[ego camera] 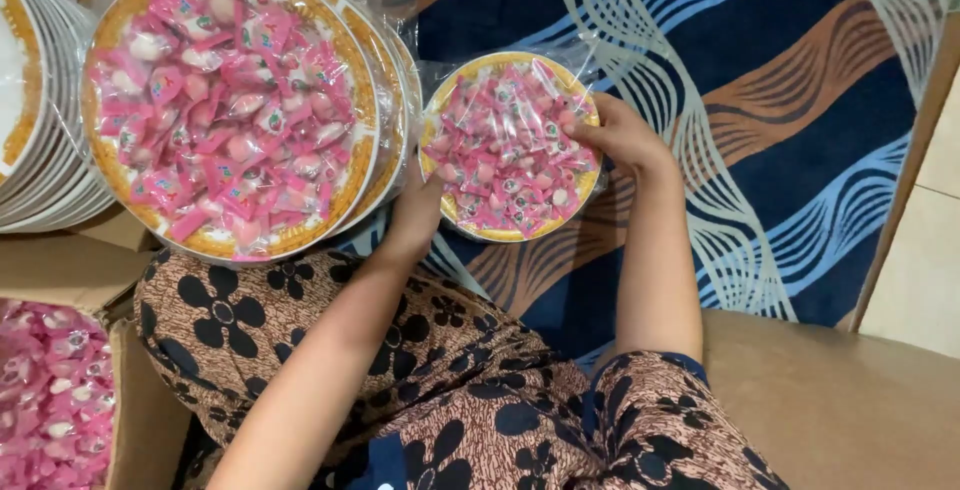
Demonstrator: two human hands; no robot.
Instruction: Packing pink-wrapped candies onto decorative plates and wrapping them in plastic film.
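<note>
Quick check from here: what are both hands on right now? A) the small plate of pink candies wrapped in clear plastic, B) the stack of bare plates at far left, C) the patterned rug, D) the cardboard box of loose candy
A: the left hand supports the small plate of pink candies at its lower left edge, while the right hand rests on its upper right rim, over the clear plastic.

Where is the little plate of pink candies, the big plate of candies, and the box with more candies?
small plate (510,233), head view, on its gold rim at the bottom.
big plate (120,190), head view, on its gold rim at the left.
cardboard box (140,410), head view, on its brown side wall.
</note>
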